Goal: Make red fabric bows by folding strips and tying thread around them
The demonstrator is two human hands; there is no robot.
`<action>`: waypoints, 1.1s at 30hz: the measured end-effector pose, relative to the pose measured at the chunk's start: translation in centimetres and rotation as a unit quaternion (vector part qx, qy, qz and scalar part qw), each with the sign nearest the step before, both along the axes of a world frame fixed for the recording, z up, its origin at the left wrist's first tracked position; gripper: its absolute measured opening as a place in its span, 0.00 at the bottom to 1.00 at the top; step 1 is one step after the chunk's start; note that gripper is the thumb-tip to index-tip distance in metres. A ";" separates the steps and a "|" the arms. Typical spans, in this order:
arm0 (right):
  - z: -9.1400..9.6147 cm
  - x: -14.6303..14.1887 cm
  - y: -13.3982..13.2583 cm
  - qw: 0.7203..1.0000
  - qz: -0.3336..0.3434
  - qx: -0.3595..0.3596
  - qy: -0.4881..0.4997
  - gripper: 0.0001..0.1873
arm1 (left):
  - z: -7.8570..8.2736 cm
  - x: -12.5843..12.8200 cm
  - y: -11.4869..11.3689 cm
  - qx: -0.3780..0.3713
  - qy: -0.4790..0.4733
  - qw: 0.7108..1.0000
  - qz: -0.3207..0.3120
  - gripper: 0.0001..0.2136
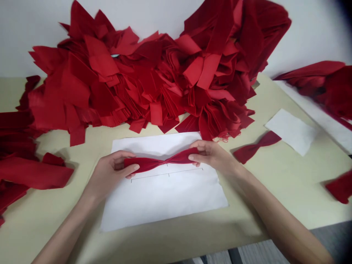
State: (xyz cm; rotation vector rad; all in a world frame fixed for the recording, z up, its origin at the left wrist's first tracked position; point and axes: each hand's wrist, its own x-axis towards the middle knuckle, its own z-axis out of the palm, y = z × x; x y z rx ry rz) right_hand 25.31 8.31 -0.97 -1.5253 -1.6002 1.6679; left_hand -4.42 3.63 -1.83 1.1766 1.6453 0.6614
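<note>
Two bare forearms [63, 234] reach in from 6 o'clock. The left hand [110, 172] and right hand [211, 156] each make a closed grip on one end of a red fabric strip [162, 163], drawing it taut so it twists to a narrow waist. It's held just above a white paper sheet [165, 201], over its pencil lines [167, 175]. A red bow-shaped piece [255, 146] lies at 3 o'clock on the table [288, 190], and a heap of red fabric pieces [154, 80] banks against the wall at 12 o'clock.
</note>
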 end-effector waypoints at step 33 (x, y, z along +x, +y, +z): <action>1.8 2.4 0.8 0.954 0.125 0.259 -0.081 0.06 | 1.1 -1.3 -0.6 0.096 0.111 0.979 -0.138 0.12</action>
